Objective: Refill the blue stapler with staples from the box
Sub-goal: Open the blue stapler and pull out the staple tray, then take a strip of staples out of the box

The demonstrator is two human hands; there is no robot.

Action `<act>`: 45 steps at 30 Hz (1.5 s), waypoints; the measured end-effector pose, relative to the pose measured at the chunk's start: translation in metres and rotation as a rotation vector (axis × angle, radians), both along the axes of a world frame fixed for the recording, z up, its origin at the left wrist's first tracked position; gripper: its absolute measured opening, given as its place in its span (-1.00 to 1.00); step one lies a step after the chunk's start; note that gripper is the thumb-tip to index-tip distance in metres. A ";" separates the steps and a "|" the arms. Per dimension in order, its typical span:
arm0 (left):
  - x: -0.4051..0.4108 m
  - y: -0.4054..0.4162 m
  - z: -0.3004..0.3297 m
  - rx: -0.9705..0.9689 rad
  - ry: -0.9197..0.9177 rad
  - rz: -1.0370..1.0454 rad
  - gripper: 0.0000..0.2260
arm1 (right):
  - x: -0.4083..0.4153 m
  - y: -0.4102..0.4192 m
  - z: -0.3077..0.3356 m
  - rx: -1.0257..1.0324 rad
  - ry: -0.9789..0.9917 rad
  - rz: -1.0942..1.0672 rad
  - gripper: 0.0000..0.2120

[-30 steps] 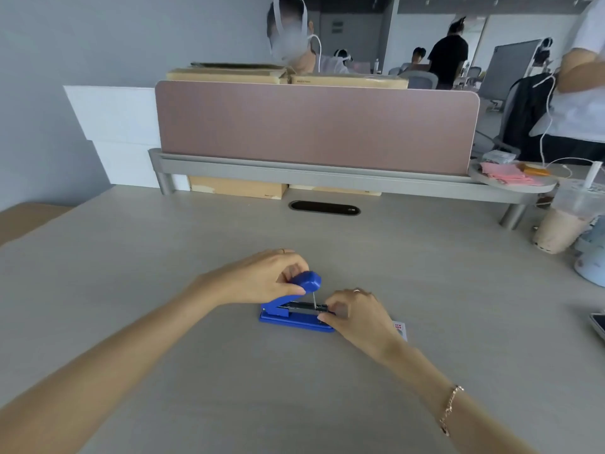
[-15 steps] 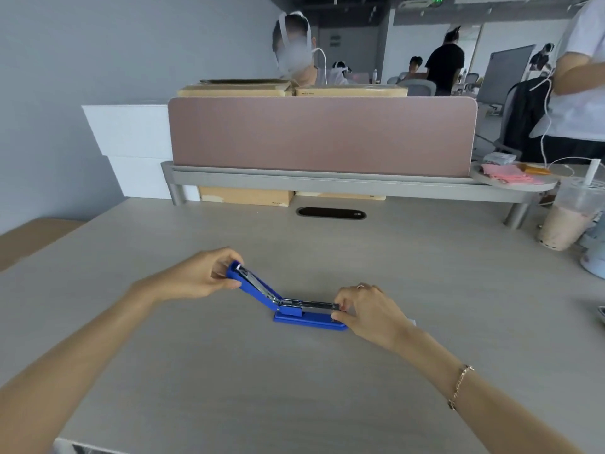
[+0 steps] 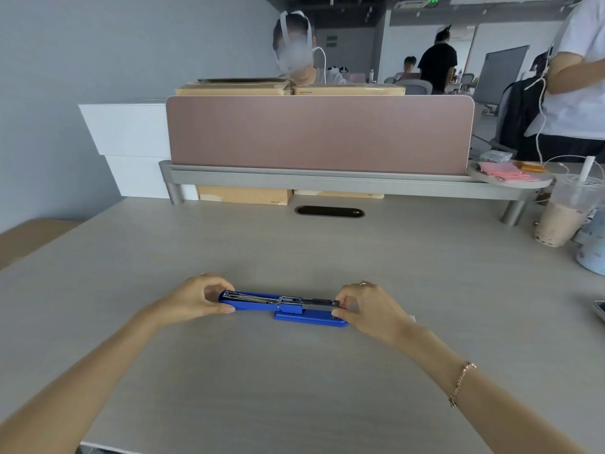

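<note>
Head view, change: the stapler top, half raised a moment ago, now lies swung fully back, flat.
Hands: left hand pinches the top's end; right hand grips the front.
Stapler: mid-worktop.
Around: drink cup far right; pink divider behind.

Blue stapler lies opened flat on the desk.
Left hand pinches its left end; right hand grips the right end.

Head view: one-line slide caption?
Blue stapler swung fully open on the desk, left hand holding its lid end, right hand its magazine end.
</note>
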State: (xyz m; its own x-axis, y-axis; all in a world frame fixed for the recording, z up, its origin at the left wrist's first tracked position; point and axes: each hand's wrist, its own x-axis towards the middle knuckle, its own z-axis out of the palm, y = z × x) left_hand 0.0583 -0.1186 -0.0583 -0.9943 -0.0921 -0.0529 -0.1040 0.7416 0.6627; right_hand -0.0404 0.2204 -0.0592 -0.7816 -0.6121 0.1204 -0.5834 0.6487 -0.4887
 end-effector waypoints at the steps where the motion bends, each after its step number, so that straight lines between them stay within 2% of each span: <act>1: 0.000 -0.001 0.000 -0.001 0.000 0.003 -0.78 | 0.000 0.000 0.000 0.001 0.002 0.001 -0.83; 8: -0.003 0.002 0.006 -0.072 -0.040 -0.015 -0.79 | 0.000 0.002 0.000 -0.011 -0.026 0.006 -0.81; 12: -0.013 0.020 0.017 -0.104 -0.035 -0.051 -0.65 | -0.002 0.013 0.004 -0.008 -0.025 0.064 -0.74; 14: -0.022 0.036 0.023 -0.137 -0.001 -0.100 -0.60 | -0.004 0.027 0.007 0.019 -0.007 0.046 -0.67; 25: -0.071 0.160 0.034 -0.235 0.043 -0.352 -0.63 | -0.004 0.105 0.006 0.170 0.040 -0.111 -0.50; 27: -0.075 0.179 0.029 -0.293 0.042 -0.403 -0.60 | -0.002 0.112 0.004 0.185 0.043 -0.113 -0.54; 31: -0.080 0.206 0.019 -0.394 0.058 -0.451 -0.56 | 0.000 0.120 0.001 0.080 -0.012 -0.156 -0.63; 41: -0.084 0.222 0.009 -0.356 0.106 -0.464 -0.64 | -0.002 0.121 0.000 -0.071 -0.195 -0.194 -0.78; 45: -0.084 0.224 0.008 -0.358 0.124 -0.471 -0.65 | -0.002 0.122 0.001 -0.097 -0.242 -0.200 -0.78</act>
